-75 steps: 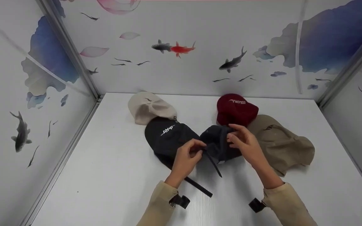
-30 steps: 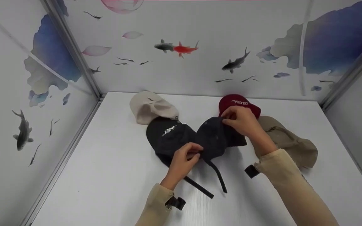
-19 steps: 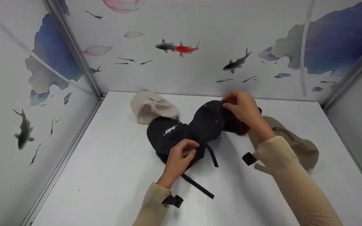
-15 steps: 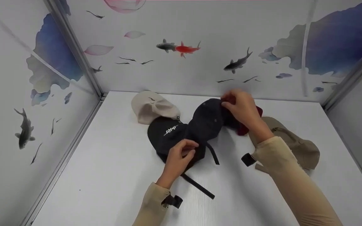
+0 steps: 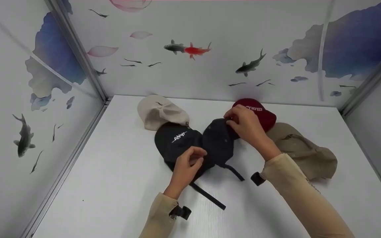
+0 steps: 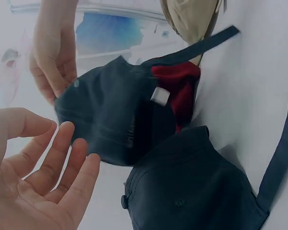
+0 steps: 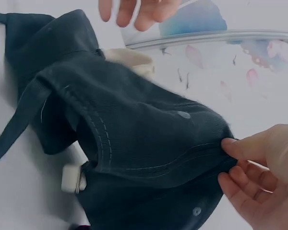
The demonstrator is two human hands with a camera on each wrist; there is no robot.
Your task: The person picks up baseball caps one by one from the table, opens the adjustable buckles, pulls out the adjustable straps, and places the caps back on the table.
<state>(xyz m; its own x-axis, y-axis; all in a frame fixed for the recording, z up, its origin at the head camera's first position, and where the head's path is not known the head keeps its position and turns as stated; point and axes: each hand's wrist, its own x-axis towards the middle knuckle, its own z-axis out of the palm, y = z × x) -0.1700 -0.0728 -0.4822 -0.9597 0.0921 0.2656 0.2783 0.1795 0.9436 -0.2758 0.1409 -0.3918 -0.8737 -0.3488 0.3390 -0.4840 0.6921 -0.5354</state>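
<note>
My right hand [image 5: 248,125] pinches a dark navy baseball cap [image 5: 218,142] by its crown. In the right wrist view, thumb and fingers [image 7: 237,148] nip the fabric at the crown's seam, and a loose strap hangs from the held cap [image 7: 144,129]. My left hand [image 5: 187,168] is beside it with loosely curved fingers; the left wrist view shows nothing held in the left hand [image 6: 43,177]. Below and left of the held cap, a black cap with white lettering [image 5: 180,140] lies on the table, its strap [image 5: 208,196] stretched toward the front.
On the white table [image 5: 111,185], a cream cap [image 5: 160,112] lies at the back left. A dark red cap [image 5: 263,114] is behind my right hand, and a khaki cap [image 5: 313,155] lies to the right. White panels with painted fish enclose the back and sides.
From the strap area, my right hand has moved to the crown, raised the navy cap toward the back, then lowered it nearer. My left hand has let go of the cap.
</note>
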